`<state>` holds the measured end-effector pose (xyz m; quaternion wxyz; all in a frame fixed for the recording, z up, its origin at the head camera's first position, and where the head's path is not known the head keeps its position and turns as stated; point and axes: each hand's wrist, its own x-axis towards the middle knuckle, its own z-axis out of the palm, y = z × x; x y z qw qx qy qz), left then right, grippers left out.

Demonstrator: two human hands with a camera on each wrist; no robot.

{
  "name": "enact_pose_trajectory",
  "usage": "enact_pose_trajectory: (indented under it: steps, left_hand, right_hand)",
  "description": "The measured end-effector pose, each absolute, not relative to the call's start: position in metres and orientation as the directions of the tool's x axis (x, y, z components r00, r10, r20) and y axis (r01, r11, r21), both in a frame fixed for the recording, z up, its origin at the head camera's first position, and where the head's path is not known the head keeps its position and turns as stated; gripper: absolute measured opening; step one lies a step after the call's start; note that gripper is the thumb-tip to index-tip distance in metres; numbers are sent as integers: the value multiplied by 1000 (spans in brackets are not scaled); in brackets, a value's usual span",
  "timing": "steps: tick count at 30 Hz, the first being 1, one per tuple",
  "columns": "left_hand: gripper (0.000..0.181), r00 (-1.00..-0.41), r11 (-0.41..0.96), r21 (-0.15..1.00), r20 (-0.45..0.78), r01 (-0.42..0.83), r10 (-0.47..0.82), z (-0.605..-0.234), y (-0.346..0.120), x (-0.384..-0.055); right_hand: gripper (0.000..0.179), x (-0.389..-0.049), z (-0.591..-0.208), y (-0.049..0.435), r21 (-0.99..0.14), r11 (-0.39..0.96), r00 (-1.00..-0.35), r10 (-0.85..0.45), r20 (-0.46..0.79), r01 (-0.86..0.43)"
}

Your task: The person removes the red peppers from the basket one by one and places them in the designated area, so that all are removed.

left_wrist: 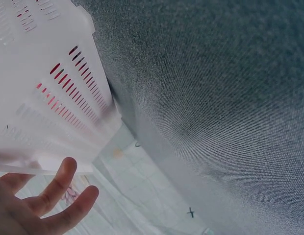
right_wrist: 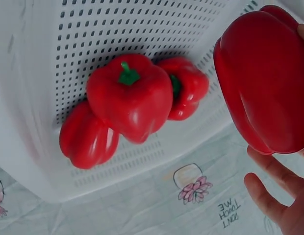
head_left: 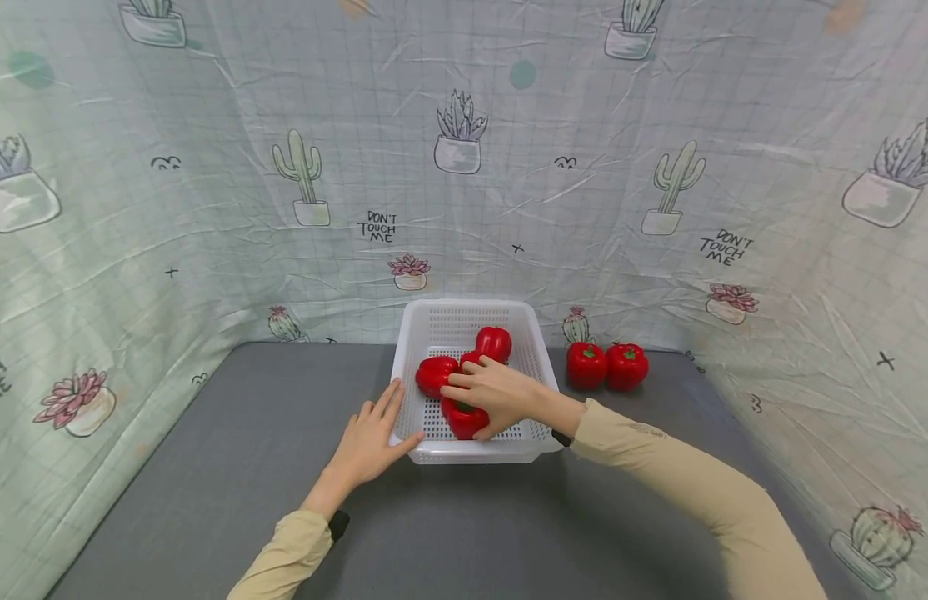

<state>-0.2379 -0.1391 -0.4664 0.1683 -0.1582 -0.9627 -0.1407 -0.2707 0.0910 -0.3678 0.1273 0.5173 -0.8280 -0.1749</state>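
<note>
A white perforated plastic basket [head_left: 475,457] stands on the grey table. My right hand [head_left: 501,393] reaches over its right side and grips a red bell pepper [right_wrist: 265,83] between thumb and fingers; in the head view this pepper [head_left: 464,419] shows green at its top, under the hand. Three other red bell peppers lie in the basket: one at the left [head_left: 436,375], one at the back [head_left: 494,342], and one in the middle [right_wrist: 130,98], partly hidden by my fingers in the head view. With fingers spread, my left hand [head_left: 366,440] rests at the basket's left rim.
Two more red bell peppers [head_left: 586,365] [head_left: 626,367] stand side by side on the table, right of the basket. Behind and at both sides hangs a pale curtain [head_left: 464,200] printed with potted cacti. The dark grey tabletop [head_left: 232,467] extends left and in front.
</note>
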Motion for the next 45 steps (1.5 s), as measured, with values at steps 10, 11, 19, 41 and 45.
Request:
enact_pose_trajectory:
  steps: [10, 11, 19, 41, 45]
  left_hand:
    - [80, -895, 908, 230, 367, 350, 253, -466, -142, -238]
    - [80, -895, 907, 230, 367, 352, 254, -466, -142, -238]
    - [80, -886, 903, 228, 384, 365, 261, -467, -145, -239]
    - [81, -894, 898, 243, 360, 366, 267, -464, -141, -238]
    - [81, -894, 897, 246, 359, 366, 267, -464, -140, -239]
  right_hand:
    - [77, -261, -367, 110, 393, 446, -430, -893, 133, -804]
    - [77, -260, -368, 112, 387, 454, -434, -890, 144, -803]
    - [78, -254, -370, 132, 305, 560, -500, -827, 257, -770]
    - [80, -245, -382, 212, 179, 711, -554, -659, 508, -680]
    - [80, -245, -387, 224, 144, 741, -591, -623, 512, -656]
